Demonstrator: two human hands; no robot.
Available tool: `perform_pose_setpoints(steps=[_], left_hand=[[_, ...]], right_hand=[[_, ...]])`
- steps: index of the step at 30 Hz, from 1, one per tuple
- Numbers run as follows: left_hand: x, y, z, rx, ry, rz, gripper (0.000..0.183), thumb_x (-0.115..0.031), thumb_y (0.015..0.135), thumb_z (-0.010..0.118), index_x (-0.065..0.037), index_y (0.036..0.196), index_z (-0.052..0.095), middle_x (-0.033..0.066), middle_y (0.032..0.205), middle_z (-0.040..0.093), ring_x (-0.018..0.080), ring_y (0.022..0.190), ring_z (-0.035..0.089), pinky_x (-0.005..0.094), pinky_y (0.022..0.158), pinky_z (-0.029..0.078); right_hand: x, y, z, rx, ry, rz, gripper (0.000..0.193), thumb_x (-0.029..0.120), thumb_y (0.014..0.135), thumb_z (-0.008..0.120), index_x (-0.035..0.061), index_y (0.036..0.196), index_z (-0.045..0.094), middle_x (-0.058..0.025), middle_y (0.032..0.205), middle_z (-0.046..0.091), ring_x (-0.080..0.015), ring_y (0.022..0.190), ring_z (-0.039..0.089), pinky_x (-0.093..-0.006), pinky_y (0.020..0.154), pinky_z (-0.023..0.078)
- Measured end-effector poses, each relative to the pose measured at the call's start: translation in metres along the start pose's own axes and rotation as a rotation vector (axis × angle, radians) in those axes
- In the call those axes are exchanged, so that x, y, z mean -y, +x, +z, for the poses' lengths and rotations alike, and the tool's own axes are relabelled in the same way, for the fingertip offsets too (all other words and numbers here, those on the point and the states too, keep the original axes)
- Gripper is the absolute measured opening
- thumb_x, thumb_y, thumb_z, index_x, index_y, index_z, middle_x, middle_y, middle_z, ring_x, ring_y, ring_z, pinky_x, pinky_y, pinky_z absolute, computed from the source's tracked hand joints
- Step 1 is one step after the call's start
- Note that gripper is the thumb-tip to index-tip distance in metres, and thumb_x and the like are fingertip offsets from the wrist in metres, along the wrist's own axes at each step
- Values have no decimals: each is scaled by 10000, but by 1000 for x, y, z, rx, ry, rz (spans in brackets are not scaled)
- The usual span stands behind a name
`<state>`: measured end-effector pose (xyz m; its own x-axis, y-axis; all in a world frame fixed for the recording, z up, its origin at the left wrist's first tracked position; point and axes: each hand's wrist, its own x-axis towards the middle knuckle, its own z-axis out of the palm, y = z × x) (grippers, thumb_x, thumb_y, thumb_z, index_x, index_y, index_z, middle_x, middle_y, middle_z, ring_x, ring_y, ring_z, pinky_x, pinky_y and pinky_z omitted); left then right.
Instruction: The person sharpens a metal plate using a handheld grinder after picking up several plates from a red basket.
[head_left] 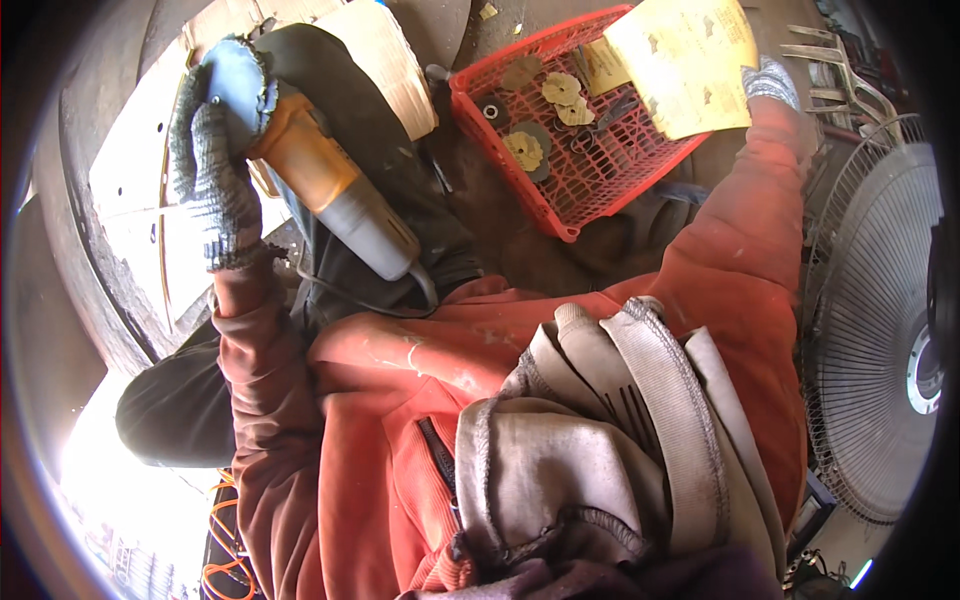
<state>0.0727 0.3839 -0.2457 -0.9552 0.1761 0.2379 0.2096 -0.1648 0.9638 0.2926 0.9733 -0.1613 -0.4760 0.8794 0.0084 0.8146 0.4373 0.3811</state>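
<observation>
My left hand (222, 185), in a dark-and-white knitted glove, grips the ragged-edged blue-grey disc (238, 82) of an angle grinder. The grinder's orange and grey body (335, 185) lies slantwise over my dark trouser leg, its cord trailing from the rear end. Out to the far right, my right hand (772, 84), gloved in pale knit, is closed on the edge of a yellow printed sheet (690, 60). That sheet is over the right side of a red plastic crate (515, 185). Most of the right fingers are hidden or small in view.
Inside the crate are several worn yellowish discs (562, 88), a dark disc (540, 160) and small metal parts. A caged fan (880, 330) stands close by my right arm. Metal racking (850, 75) is beyond it. Pale boards (130, 190) lie at the left; an orange cord (225, 570) lies lower left.
</observation>
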Motion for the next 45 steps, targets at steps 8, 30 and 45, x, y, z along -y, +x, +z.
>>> perform_pose_setpoints(steps=[8, 30, 45], left_hand=[[-22, -8, 1, 18, 1, -105, 353, -125, 1005, 502, -27, 1341, 551, 85, 1300, 601, 156, 1204, 519, 302, 1051, 397], [-16, -6, -19, 66, -371, -250, 508, -104, 900, 692, -17, 1364, 506, 108, 1337, 561, 164, 1197, 530, 307, 1050, 420], [-8, 0, -32, 138, -131, -127, 650, -200, 836, 767, 0, 1382, 476, 124, 1313, 573, 185, 1202, 528, 328, 1043, 418]], right_hand=[[85, -83, -9, -173, 194, -248, 823, 530, 766, 741, 0, 1351, 509, -248, 1347, 534, -367, 1232, 536, -428, 1051, 422], [381, -279, -112, 409, 1566, -1008, 206, 71, 893, 675, -6, 1081, 641, -56, 938, 674, -104, 827, 610, -272, 737, 527], [374, -298, -184, -38, 1053, -1517, 331, -40, 842, 650, -9, 1171, 634, -146, 1056, 694, -231, 923, 687, -313, 823, 551]])
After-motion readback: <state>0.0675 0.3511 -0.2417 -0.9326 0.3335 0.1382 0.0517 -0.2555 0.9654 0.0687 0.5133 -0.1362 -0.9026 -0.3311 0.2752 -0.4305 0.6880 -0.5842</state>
